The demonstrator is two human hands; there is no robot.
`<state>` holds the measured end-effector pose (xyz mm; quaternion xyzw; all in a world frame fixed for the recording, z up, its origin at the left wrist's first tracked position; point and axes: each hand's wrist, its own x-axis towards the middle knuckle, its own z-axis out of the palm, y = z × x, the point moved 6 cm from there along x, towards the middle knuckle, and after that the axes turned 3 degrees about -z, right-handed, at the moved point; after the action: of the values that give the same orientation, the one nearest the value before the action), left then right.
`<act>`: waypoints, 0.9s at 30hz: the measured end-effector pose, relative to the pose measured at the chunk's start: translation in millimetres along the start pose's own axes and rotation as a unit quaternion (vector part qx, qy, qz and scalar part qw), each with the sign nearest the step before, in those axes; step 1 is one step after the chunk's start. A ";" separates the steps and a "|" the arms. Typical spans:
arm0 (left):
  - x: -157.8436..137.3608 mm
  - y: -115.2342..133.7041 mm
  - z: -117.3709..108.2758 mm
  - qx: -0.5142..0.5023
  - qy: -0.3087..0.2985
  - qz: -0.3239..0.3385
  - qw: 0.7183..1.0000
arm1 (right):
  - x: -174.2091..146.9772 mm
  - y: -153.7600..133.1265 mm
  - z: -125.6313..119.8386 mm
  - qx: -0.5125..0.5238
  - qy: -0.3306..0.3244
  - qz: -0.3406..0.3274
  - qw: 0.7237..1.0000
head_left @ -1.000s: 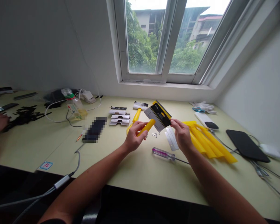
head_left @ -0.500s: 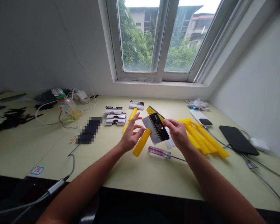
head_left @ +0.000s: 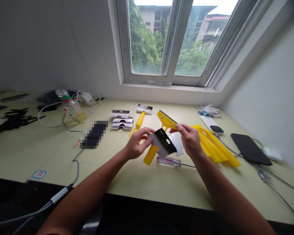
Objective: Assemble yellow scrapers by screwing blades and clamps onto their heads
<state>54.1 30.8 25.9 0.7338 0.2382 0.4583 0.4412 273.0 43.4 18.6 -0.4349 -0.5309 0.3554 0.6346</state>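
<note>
My left hand (head_left: 139, 143) pinches the left edge of a black-and-white cardboard packaging card (head_left: 164, 143) between thumb and fingers. In my right hand (head_left: 189, 138) is the right end of a yellow scraper (head_left: 167, 120), its wide head with two screws tilted up and away. The card hangs over the scraper's middle and hides part of it; the yellow handle (head_left: 150, 155) shows below the card. Underneath, a screwdriver with a clear and purple handle (head_left: 170, 162) lies on the table, beside some thin pale strips (head_left: 178, 143).
Several yellow scraper parts (head_left: 217, 147) are piled right of my right hand. Behind lie a carded yellow scraper (head_left: 140, 120) and stacked folded cards (head_left: 122, 124). A phone (head_left: 95, 134), a bottle (head_left: 72, 111), a black tablet-like slab (head_left: 251, 148) and cables surround the work area.
My left fingers have closed on the card, which has swung lower and left. My right hand has let go of the card and now grips only the scraper, whose head is more exposed.
</note>
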 end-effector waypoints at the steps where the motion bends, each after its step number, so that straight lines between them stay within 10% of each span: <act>1: -0.1 1.2 0.6 0.006 -0.004 0.009 1.000 | 1.5 0.5 -3.3 0.007 0.015 0.000 1.000; 11: 0.7 21.6 -3.7 0.087 -0.028 0.110 0.990 | 14.3 -20.1 -37.0 0.083 0.173 -0.066 0.979; 17: 9.8 5.9 -80.1 0.061 0.207 0.099 0.971 | 17.7 -21.5 -69.1 0.124 0.332 -0.062 0.933; 21: 6.2 -32.3 -149.3 0.101 0.418 0.026 0.902 | 18.1 -12.8 -65.2 0.103 0.322 -0.046 0.940; 27: -2.6 -75.0 -188.4 0.266 0.476 -0.105 0.832 | 10.3 2.2 -35.9 0.024 0.228 -0.030 0.973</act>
<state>-109.4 147.0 -4.4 0.4844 0.6069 0.6211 0.1064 310.2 47.4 18.3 -0.4728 -0.3766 0.2400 0.7596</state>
